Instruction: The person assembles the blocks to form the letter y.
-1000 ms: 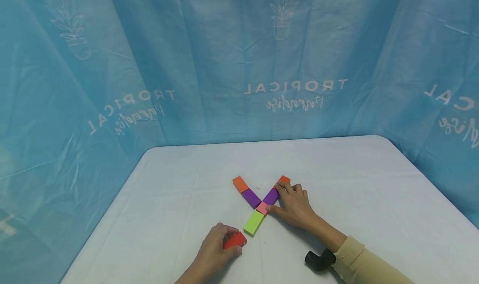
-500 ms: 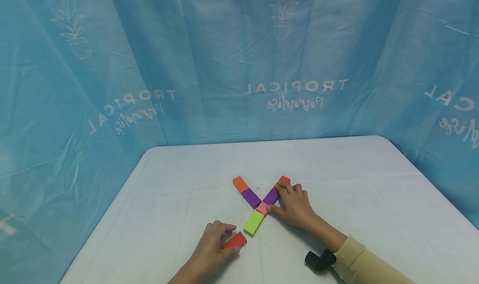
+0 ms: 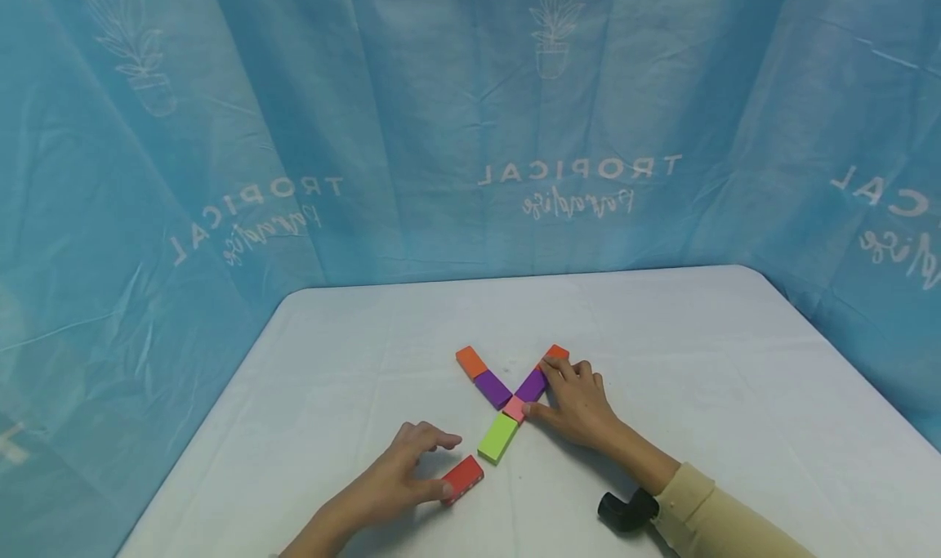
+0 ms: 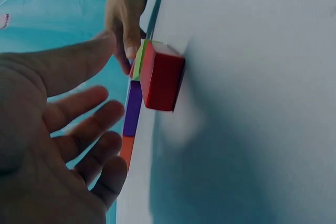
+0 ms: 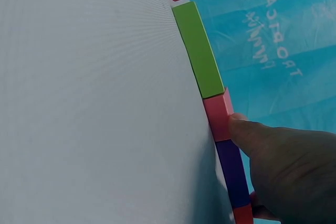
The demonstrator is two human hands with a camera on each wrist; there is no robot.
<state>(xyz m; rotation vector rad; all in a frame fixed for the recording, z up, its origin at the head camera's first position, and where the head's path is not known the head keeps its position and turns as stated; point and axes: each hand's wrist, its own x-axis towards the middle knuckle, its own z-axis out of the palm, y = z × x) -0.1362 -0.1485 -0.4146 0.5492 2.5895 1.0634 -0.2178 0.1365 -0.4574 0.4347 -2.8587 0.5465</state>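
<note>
A red block (image 3: 465,476) lies on the white table just short of a lime green block (image 3: 497,438). My left hand (image 3: 397,472) is beside it with fingers spread; the thumb overlaps the red block in the head view, but the left wrist view shows a gap. Beyond the green block come a pink block (image 3: 514,409) and a purple block (image 3: 530,386), then an orange block (image 3: 556,351). My right hand (image 3: 581,403) rests along this row, thumb touching the pink block's side (image 5: 219,116), fingertips by the purple and orange blocks and partly hidden.
A second purple block (image 3: 492,390) and another orange block (image 3: 470,363) form a slanting arm to the left, meeting near the pink block. A black curved piece (image 3: 627,512) sits at my right wrist. Blue printed curtains (image 3: 456,117) surround the white table (image 3: 338,362).
My left hand has let go of the red block, spread its fingers and drawn back to the left. The red block stays near the green one. My right hand holds its position.
</note>
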